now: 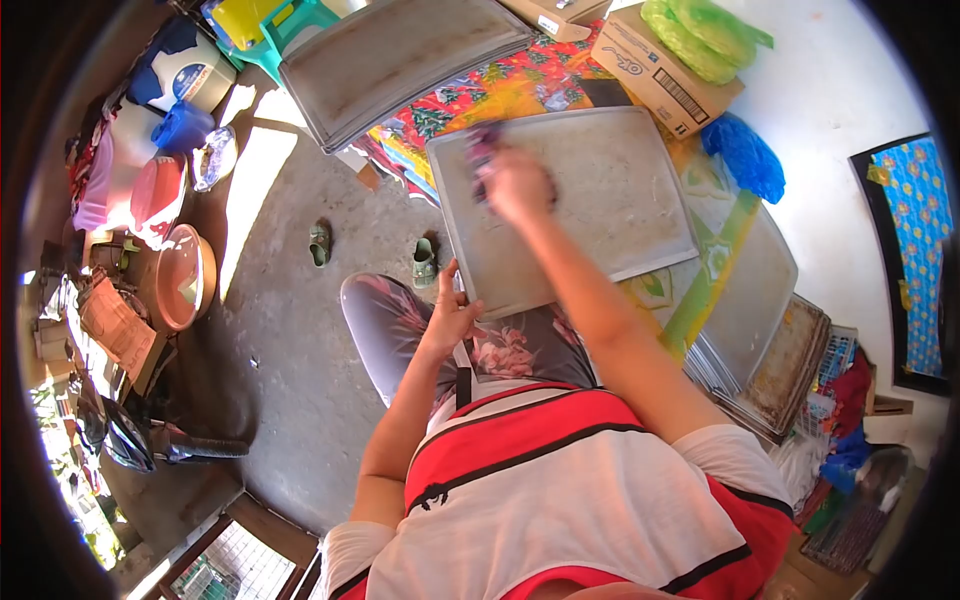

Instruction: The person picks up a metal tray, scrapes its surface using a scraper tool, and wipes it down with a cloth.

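A flat grey metal baking tray [610,205] rests partly on the table and reaches over my lap. My left hand [456,318] grips the tray's near left edge, with the thumb and fingers around the rim. My right hand [522,186] is over the far left part of the tray and is blurred by motion. It is closed on a dark purple patterned cloth [484,150], which lies against the tray's surface; the cloth's full shape is smeared.
More trays [400,65] are stacked at the far left of the table [500,85]. Beside them stand a cardboard box [650,75] with a green plastic bag [705,35], and a blue bag [745,155]. Further trays [755,300] lie at right. Green clogs [424,262] sit on the floor.
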`<state>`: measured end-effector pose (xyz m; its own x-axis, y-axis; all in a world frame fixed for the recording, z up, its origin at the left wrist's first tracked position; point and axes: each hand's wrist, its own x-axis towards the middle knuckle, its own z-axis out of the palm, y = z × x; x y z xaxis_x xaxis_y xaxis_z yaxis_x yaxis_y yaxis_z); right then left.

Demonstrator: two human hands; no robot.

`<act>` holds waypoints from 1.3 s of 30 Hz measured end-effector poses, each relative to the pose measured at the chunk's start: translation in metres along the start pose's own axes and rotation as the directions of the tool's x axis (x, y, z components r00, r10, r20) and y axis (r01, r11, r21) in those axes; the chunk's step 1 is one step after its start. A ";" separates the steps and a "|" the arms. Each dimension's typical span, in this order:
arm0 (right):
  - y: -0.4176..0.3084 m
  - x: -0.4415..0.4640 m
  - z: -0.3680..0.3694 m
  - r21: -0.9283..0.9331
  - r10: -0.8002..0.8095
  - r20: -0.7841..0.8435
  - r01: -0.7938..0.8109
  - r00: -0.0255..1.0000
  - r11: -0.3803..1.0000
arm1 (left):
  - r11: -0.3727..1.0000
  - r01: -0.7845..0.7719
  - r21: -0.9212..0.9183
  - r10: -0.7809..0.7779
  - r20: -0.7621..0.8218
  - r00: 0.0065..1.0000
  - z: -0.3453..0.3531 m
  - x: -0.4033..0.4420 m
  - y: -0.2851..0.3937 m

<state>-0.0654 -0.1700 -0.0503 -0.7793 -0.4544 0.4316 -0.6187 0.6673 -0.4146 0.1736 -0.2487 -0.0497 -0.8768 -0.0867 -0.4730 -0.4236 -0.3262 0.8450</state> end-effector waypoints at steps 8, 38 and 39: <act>-0.135 -0.051 -0.007 0.511 -0.145 0.131 0.058 0.981 0.857 | 0.994 0.006 0.110 0.001 -0.059 0.998 -0.012 0.013 -0.026; 0.023 0.027 -0.002 -0.420 0.152 0.154 -0.075 0.976 0.905 | 0.999 0.049 -0.006 -0.049 -0.008 0.999 -0.007 -0.006 0.011; 0.002 0.025 0.012 -0.382 0.093 0.133 -0.035 0.987 0.923 | 0.998 0.057 -0.017 -0.057 -0.004 0.998 -0.007 -0.006 0.012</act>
<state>-0.0873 -0.1874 -0.0503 -0.8395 -0.4650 0.2812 -0.5059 0.8577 -0.0920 0.1757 -0.2587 -0.0386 -0.8501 -0.0713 -0.5217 -0.4694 -0.3465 0.8122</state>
